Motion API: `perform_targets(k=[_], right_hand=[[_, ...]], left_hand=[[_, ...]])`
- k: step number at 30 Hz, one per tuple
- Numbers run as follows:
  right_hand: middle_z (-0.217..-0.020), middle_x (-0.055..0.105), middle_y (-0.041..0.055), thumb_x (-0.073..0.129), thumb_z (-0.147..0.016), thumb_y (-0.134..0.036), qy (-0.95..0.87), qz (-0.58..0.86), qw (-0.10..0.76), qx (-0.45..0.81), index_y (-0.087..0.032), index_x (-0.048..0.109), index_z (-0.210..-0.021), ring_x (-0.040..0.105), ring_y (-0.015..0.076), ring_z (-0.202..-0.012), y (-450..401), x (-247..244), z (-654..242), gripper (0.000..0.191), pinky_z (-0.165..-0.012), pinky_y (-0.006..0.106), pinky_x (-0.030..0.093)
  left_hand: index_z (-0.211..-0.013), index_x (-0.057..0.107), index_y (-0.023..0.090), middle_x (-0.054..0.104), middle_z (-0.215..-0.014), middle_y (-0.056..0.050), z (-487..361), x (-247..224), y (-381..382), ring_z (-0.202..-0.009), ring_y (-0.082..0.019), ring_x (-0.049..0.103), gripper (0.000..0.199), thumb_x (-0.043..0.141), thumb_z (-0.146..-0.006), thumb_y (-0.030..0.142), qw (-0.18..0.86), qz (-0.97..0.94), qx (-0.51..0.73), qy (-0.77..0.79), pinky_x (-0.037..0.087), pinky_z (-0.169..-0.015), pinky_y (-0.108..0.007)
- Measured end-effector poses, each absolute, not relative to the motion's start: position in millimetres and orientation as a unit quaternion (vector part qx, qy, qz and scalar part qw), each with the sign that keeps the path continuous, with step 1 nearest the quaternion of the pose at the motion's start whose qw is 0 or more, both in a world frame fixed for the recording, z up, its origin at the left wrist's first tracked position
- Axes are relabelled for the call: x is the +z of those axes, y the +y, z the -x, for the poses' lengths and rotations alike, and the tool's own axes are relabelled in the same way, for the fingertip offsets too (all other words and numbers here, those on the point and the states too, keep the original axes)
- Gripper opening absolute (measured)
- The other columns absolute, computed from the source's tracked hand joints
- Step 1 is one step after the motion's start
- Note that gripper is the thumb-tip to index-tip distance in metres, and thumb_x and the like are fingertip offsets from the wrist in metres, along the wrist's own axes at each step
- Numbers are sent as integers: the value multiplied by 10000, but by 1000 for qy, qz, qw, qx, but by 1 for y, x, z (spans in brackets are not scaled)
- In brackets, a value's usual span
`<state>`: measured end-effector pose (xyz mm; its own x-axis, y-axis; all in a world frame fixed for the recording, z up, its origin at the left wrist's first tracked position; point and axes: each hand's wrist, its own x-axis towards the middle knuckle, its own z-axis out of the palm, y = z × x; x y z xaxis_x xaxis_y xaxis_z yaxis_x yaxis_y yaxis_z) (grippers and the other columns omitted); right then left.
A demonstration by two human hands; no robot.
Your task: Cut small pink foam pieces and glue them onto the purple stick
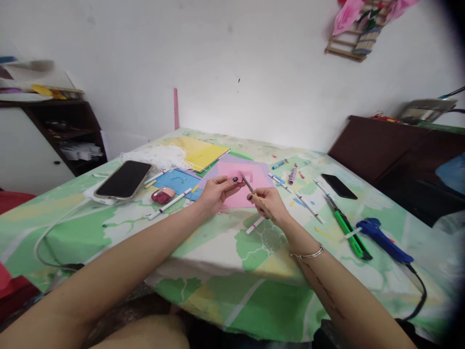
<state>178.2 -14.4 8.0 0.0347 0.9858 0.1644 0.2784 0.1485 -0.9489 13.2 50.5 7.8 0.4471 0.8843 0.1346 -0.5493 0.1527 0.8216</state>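
Observation:
My left hand [218, 190] pinches a small piece of pink paper [235, 175] between thumb and fingers, above the table. In my right hand [271, 202] is a pair of scissors [248, 183], its blades pointing up and left at the edge of that piece. Whether the blades are on the paper or just beside it, I cannot tell. Beneath both hands lie larger pink sheets [238, 198]. A marker [255, 225] rests on the tablecloth just below my right hand.
Left are a phone [123, 180], white yarn [160, 157], a yellow folder [203, 151], blue paper [176, 180] and a red-and-pink case [163, 195]. Right are several markers [305, 208], another phone [339, 186], a green cutter [348, 229] and a corded blue glue gun [387, 241].

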Motion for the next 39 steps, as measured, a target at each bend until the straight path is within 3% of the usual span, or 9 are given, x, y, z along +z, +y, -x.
perform_targets(k=[25,39], right_hand=[[-339,363,-91,731,-656,-435,-587,548,440,402,-152,548,-600,285,40,-271,-16,14,-185,341,-272,169,168],[-331,338,-94,718,-662,-423,-607,551,412,398,-166,483,-536,287,37,-274,-17,19,-186,371,-285,176,166]], left_hand=[[-757,699,110,739,-815,-60,-11,5,57,-870,-187,701,108,758,-679,156,727,-422,504,199,513,-877,-299],[-715,676,106,730,-755,-55,-10,3,61,-808,-190,714,91,752,-685,146,728,-414,505,209,535,-829,-295]])
